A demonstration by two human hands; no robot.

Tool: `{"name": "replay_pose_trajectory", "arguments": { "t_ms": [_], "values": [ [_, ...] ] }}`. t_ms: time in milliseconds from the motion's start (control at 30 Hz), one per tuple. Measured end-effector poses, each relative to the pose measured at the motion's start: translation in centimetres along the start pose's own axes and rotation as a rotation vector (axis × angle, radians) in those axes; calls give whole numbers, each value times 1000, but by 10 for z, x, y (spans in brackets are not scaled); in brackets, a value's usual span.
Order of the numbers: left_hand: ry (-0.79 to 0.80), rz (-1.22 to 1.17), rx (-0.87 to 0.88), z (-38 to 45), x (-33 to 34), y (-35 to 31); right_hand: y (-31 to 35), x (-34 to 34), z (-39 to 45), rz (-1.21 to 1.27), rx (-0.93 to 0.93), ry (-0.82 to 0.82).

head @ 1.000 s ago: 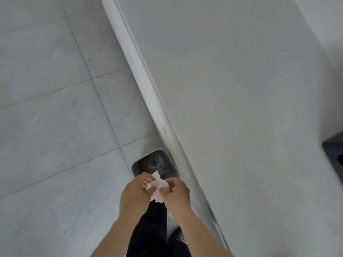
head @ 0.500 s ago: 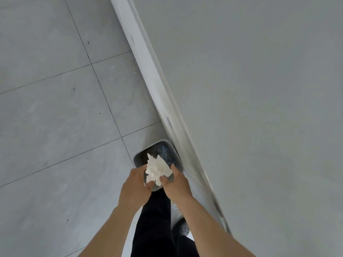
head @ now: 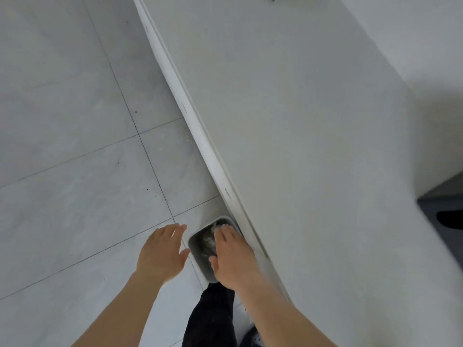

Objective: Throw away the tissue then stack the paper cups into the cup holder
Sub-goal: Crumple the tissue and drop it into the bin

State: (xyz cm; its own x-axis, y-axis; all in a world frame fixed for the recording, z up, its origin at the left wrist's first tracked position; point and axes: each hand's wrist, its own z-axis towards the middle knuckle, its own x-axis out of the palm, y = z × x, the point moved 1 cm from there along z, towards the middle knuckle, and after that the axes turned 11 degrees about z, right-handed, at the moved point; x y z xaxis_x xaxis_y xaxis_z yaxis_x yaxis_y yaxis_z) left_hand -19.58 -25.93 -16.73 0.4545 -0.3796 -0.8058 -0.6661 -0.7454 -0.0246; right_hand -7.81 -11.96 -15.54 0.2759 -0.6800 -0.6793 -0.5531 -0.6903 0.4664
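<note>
Now, item by item. Left hand (head: 161,254): spread flat, empty, over the floor (head: 62,171) left of the bin (head: 200,261). Right hand (head: 231,256): fingers loose, empty, above the bin's right side. Tissue (head: 212,237): half a second ago pinched between both hands; now seemingly the pale blurred scrap inside the bin. Desk (head: 313,146): white, right of the bin.

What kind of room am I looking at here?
Probably a kitchen or office pantry, though I can't be sure: a long pale counter, a grey tiled floor, and a small waste bin tucked against the counter's base.
</note>
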Motion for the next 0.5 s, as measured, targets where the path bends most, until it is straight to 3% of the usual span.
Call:
{"name": "replay_pose_trajectory", "arguments": {
  "t_ms": [267,500],
  "values": [
    [-237,66,57,9,-118,-7,41,-105,-15,0,-149,-281],
    [-445,78,315,27,-197,-101,-24,-187,-73,19,46,-547]
  ]
}}
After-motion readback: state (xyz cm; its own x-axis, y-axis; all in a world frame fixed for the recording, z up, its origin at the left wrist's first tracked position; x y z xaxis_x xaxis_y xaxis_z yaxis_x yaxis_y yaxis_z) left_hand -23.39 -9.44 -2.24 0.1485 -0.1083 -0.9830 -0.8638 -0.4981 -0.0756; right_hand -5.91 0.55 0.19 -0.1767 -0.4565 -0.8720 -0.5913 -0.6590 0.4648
